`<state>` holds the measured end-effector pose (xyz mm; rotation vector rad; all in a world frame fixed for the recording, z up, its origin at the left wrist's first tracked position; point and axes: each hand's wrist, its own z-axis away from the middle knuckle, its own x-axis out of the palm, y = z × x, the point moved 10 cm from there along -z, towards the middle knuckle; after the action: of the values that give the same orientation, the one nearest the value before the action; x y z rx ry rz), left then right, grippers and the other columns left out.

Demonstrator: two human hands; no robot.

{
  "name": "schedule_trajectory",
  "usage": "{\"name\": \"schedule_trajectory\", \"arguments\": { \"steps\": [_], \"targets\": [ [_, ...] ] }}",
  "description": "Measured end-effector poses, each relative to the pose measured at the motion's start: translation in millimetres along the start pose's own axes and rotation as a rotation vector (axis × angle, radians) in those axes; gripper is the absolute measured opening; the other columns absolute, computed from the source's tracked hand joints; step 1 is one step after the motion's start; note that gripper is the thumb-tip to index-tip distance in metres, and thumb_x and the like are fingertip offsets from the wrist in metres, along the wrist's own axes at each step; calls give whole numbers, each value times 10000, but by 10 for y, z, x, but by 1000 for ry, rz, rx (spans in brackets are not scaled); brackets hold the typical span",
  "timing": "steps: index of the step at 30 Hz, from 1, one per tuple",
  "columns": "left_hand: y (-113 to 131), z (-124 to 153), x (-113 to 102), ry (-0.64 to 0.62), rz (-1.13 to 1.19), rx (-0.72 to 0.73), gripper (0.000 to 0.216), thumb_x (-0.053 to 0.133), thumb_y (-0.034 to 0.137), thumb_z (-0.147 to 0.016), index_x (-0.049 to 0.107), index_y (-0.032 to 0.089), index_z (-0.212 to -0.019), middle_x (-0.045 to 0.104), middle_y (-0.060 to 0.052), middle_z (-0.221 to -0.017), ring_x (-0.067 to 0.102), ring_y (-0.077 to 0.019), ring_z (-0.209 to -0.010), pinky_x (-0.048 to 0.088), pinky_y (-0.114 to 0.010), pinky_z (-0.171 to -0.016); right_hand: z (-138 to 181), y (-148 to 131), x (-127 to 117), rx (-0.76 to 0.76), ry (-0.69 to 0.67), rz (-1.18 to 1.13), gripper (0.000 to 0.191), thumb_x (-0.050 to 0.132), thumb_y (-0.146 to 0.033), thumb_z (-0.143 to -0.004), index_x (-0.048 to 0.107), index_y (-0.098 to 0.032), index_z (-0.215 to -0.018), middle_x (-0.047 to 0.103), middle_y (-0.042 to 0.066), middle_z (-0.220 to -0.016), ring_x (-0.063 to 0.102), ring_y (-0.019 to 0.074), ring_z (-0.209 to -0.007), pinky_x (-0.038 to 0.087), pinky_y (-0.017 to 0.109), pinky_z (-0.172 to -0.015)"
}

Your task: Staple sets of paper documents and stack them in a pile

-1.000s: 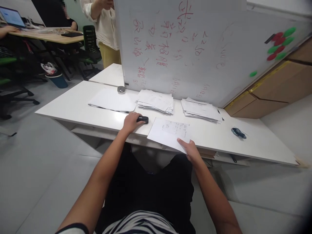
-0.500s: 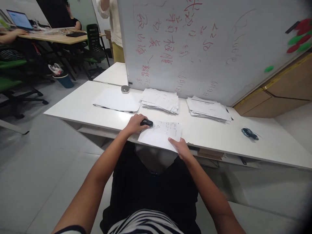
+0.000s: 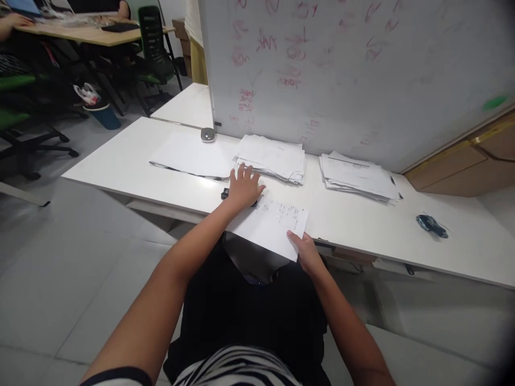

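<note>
A black stapler [image 3: 225,193] lies near the front edge of the white table, over the left corner of some printed paper [image 3: 273,228]. My left hand [image 3: 243,187] rests on top of the stapler, palm down with its fingers spread, and hides most of it. The paper's near edge hangs past the table edge. My right hand [image 3: 306,249] pinches its right front corner, thumb on top and the other fingers underneath. How many sheets it has, I cannot tell.
Behind my hands lie two stacks of paper [image 3: 273,155] [image 3: 358,177] before a whiteboard [image 3: 341,80]. A larger white sheet [image 3: 189,155] and a grey rounded device [image 3: 207,134] are to the left. A dark blue-green object [image 3: 432,226] sits at the right.
My left hand has gone from gripping the stapler's side to lying over its top with fingers spread. My right hand still holds the paper. The view has tilted down slightly.
</note>
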<state>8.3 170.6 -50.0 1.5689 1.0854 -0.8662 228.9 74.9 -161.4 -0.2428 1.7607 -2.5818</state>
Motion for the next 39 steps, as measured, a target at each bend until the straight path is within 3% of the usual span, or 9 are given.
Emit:
{"name": "schedule_trajectory", "arguments": {
  "steps": [3,6,11,16,20,25,31,35,39],
  "targets": [
    [-15,-27,164,-64,-12,11,378,509,429,-875,611,155,-1115,361,-162,-1495,75,-389,-1451,11,-649,-1118,-57,45,-68,-12,76,27,480,751,-453,-679,679,-167,-1058,692,102,-1168,644,300,-1087,483,446,-996],
    [-30,-40,170,-88,16,23,390,513,474,-863,613,180,-1098,388,-141,-1479,97,-386,-1448,61,-645,-1121,-68,68,-63,-26,105,3,465,740,-446,-681,684,-167,-1050,696,100,-1159,640,296,-1094,492,434,-980],
    [-48,-5,-78,-57,192,-12,407,501,521,-865,623,198,-1079,585,-112,-1269,371,-349,-1309,337,-518,-1042,-50,56,-57,-45,133,-16,443,741,-443,-675,699,-153,-1007,717,103,-1107,660,291,-1052,514,423,-938],
    [-56,161,-422,28,445,81,429,323,513,-951,606,220,-1086,636,-50,-1159,546,-211,-1093,433,-346,-933,-53,16,-36,-28,97,-51,406,745,-419,-673,713,-147,-973,745,88,-1008,691,279,-965,528,407,-911],
    [-137,396,-374,-60,206,295,462,575,583,-814,609,216,-1094,636,-83,-1124,533,-269,-1105,395,-390,-952,-43,-25,20,-22,64,-80,375,735,-399,-690,717,-150,-970,746,82,-1005,697,269,-949,522,403,-930],
    [-530,463,-228,-29,75,187,418,589,555,-819,606,195,-1030,617,-91,-973,546,-252,-922,423,-358,-774,-32,-122,43,-5,25,-26,358,739,-375,-691,721,-150,-968,746,91,-1006,696,272,-958,526,414,-928],
    [-622,410,-196,2,113,125,415,614,551,-803,594,185,-998,597,-84,-953,530,-254,-927,416,-353,-784,51,-585,-456,-51,98,161,395,775,-412,-673,721,-135,-950,749,102,-979,703,292,-918,553,431,-868],
    [-613,410,-185,-20,96,136,404,608,545,-811,582,184,-991,587,-84,-956,526,-256,-926,414,-353,-783,132,-908,-973,-158,285,184,394,785,-402,-685,707,-147,-975,732,94,-1062,690,274,-980,557,406,-893],
    [-591,415,-192,-20,86,146,370,599,519,-829,571,183,-979,582,-86,-957,520,-252,-923,413,-352,-777,139,-874,-1210,-144,357,252,329,763,-362,-716,706,-160,-970,725,84,-1089,675,265,-1030,546,395,-931]
  ]
}}
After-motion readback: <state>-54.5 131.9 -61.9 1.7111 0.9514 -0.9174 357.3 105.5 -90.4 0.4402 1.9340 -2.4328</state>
